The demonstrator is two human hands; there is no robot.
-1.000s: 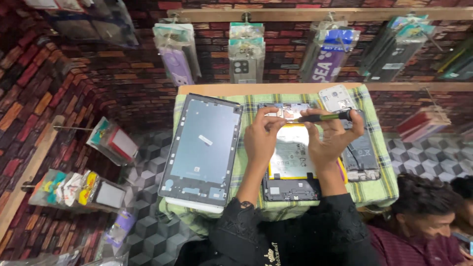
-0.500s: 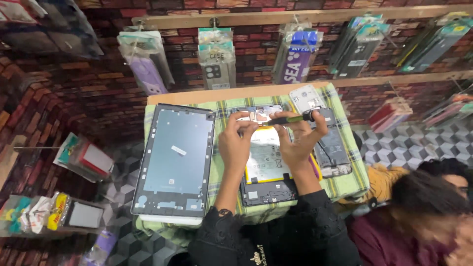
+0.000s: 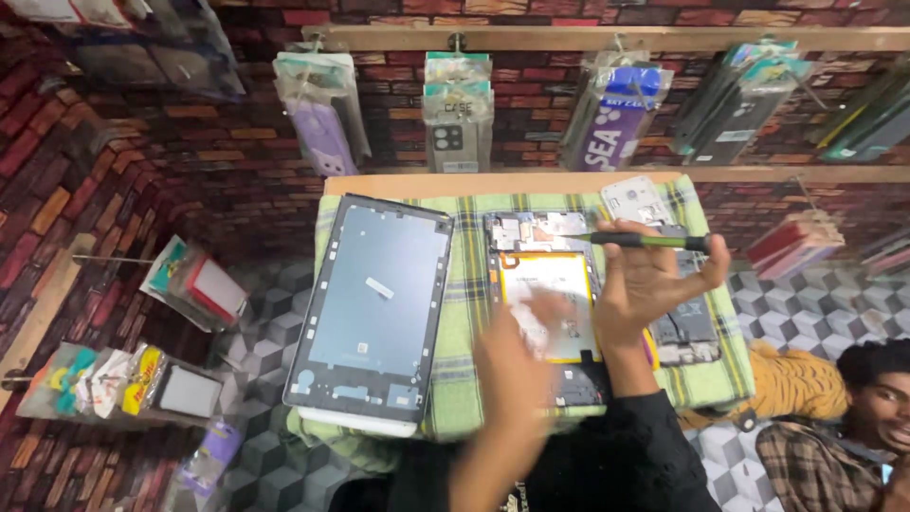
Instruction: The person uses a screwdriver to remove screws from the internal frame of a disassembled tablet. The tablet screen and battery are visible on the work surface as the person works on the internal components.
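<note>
While right hand (image 3: 654, 284) holds screwdriver (image 3: 645, 241), opened tablet (image 3: 550, 303) on checked cloth (image 3: 469, 313)

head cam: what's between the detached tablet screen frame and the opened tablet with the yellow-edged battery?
Only a bare strip of green plaid cloth between screen frame and opened tablet, head view.
</note>
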